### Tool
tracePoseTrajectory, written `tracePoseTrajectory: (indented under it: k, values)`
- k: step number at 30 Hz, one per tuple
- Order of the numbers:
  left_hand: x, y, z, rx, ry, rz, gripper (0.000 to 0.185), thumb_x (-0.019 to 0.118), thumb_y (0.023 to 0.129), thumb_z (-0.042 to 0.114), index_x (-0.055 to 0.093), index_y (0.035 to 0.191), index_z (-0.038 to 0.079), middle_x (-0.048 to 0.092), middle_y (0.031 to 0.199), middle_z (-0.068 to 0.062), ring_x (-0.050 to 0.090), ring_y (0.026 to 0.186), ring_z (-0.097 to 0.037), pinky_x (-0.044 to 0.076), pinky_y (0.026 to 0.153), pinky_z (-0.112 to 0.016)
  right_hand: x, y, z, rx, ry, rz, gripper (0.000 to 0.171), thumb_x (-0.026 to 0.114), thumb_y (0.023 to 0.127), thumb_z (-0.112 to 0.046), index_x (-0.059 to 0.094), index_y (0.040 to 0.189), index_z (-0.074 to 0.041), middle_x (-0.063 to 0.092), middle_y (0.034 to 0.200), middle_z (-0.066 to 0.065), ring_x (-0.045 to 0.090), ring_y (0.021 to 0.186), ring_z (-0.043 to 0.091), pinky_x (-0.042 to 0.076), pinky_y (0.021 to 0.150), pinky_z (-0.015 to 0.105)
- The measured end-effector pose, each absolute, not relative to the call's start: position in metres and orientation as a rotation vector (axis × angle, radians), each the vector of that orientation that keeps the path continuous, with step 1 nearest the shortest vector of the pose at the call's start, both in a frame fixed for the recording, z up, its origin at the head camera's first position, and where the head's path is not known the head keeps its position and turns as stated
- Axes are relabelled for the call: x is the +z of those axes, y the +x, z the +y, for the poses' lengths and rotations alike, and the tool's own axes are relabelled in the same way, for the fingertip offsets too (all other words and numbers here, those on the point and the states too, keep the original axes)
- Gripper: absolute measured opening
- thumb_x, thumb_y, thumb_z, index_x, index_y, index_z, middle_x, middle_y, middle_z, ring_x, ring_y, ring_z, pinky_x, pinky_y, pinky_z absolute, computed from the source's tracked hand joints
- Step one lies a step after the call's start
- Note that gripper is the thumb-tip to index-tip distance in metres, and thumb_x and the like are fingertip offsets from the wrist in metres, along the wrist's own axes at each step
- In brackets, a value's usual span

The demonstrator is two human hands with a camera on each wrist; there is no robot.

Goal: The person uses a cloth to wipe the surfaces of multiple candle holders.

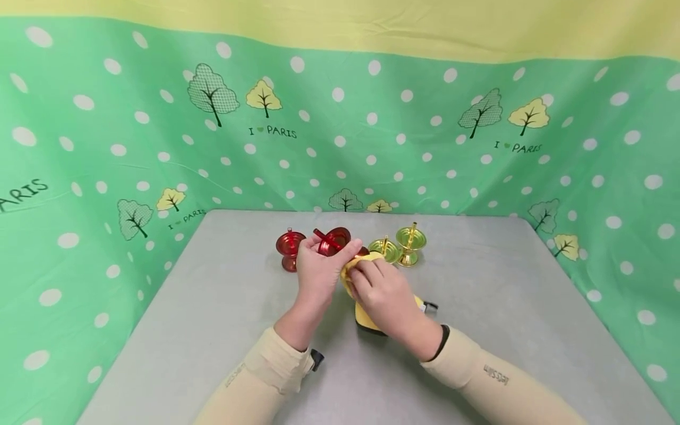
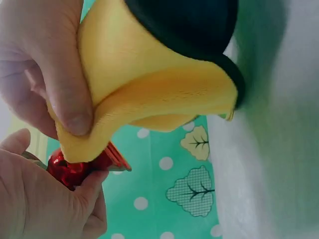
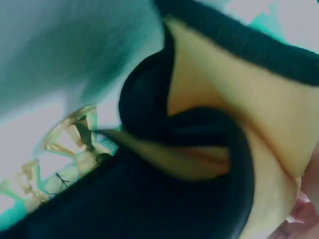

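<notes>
My left hand (image 1: 317,271) holds a shiny red metal lamp stand (image 1: 336,241) tilted over, its dish and central stem facing away and to the left. In the left wrist view, that hand's fingers and thumb wrap the red metal body. With my right hand (image 1: 385,298) I pinch a yellow cloth (image 1: 366,319) with dark edging. A fold of it lies against the lamp stand's lower end, and the rest hangs down beneath my hand. The cloth fills most of the right wrist view, hiding the fingers' grip there.
A second red lamp stand (image 1: 289,243) stands upright just left of my left hand. Two gold lamp stands (image 1: 411,242) are behind my right hand, one partly covered by it. The grey table (image 1: 228,330) ends at a green dotted curtain (image 1: 372,159).
</notes>
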State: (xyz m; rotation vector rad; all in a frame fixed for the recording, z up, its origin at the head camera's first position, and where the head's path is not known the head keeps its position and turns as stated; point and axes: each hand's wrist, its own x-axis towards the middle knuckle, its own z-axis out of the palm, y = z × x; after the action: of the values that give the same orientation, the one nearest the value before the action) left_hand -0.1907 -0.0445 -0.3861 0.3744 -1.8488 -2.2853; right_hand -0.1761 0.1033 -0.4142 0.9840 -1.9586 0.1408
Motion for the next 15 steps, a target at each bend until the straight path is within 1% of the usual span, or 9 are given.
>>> tracePoseTrajectory:
  k: [4,7,9,12,15]
  values:
    - [-0.389,-0.192,-0.047,-2.258,0.395,-1.872,0.1,0.101,0.074,0.027,0.04,0.148,0.001,0.063,0.138,-0.017,0.068,0.118,-0.024,0.064,0.087,-0.026,-0.415,-0.177,0.103,0.074,0.987,-1.949,0.016,0.084,0.09,-0.012,0.077,0.1,-0.001,0.073,0.095,0.01,0.066,0.079,0.026,0.059,0.071,0.034]
    - [-0.391,-0.193,-0.053,-2.259,0.401,-1.907,0.099,0.1,0.075,0.025,0.04,0.15,-0.001,0.063,0.139,-0.018,0.068,0.119,-0.025,0.064,0.091,-0.029,-0.412,-0.18,0.11,0.17,0.968,-1.999,0.015,0.084,0.088,-0.011,0.077,0.097,-0.002,0.074,0.094,0.01,0.068,0.08,0.027,0.061,0.072,0.035]
    - [-0.391,-0.194,-0.057,-2.241,0.392,-1.965,0.098,0.099,0.076,0.024,0.041,0.15,-0.001,0.063,0.139,-0.018,0.067,0.121,-0.026,0.063,0.096,-0.033,-0.408,-0.182,0.118,0.251,0.932,-2.041,0.016,0.086,0.087,-0.011,0.078,0.096,-0.002,0.074,0.094,0.011,0.07,0.081,0.029,0.063,0.074,0.037]
    - [-0.389,-0.195,-0.064,-2.169,0.345,-2.12,0.095,0.099,0.076,0.026,0.044,0.15,0.0,0.062,0.142,-0.017,0.065,0.127,-0.029,0.06,0.105,-0.043,-0.4,-0.186,0.136,0.372,0.851,-2.1,0.019,0.089,0.084,-0.011,0.078,0.096,0.0,0.074,0.094,0.015,0.072,0.083,0.032,0.065,0.075,0.041]
    - [-0.39,-0.198,-0.069,-2.021,0.269,-2.316,0.092,0.098,0.076,0.029,0.048,0.151,0.005,0.062,0.144,-0.016,0.062,0.133,-0.032,0.059,0.107,-0.05,-0.391,-0.188,0.158,0.527,0.756,-2.161,0.022,0.09,0.082,-0.009,0.08,0.097,0.002,0.076,0.095,0.017,0.075,0.085,0.034,0.066,0.075,0.044]
